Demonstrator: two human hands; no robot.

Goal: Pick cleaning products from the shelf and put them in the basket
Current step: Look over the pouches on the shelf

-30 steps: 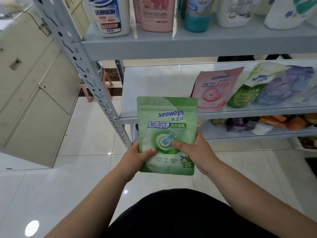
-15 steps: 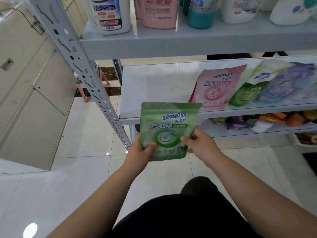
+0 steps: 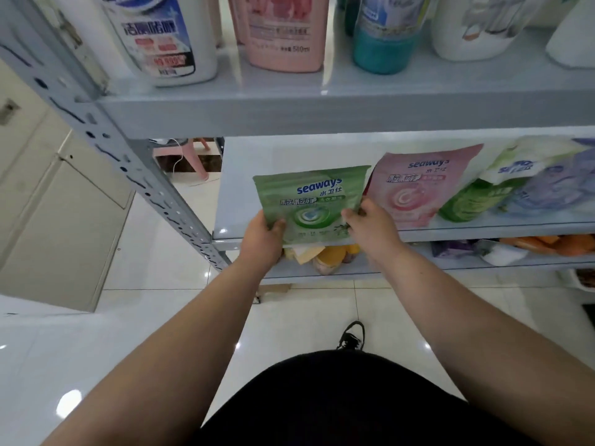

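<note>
Green detergent pouch (image 3: 310, 204) pinched at its lower-left edge by left grip (image 3: 262, 239) | upright, long axis vertical, top tilted toward the shelf, front reads "seaways" | right grip (image 3: 373, 230) pinches its right edge | held over middle shelf (image 3: 238, 191) front lip, just left of pink "seaways" pouch (image 3: 415, 188)

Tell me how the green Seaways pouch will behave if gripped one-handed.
Probably floppy: the green pouch looks like soft film, its top edge bowed, and both the left hand and right hand hold its lower sides. Its glossy face may be slightly slippery. Being flat, it is unlikely to roll.
</note>
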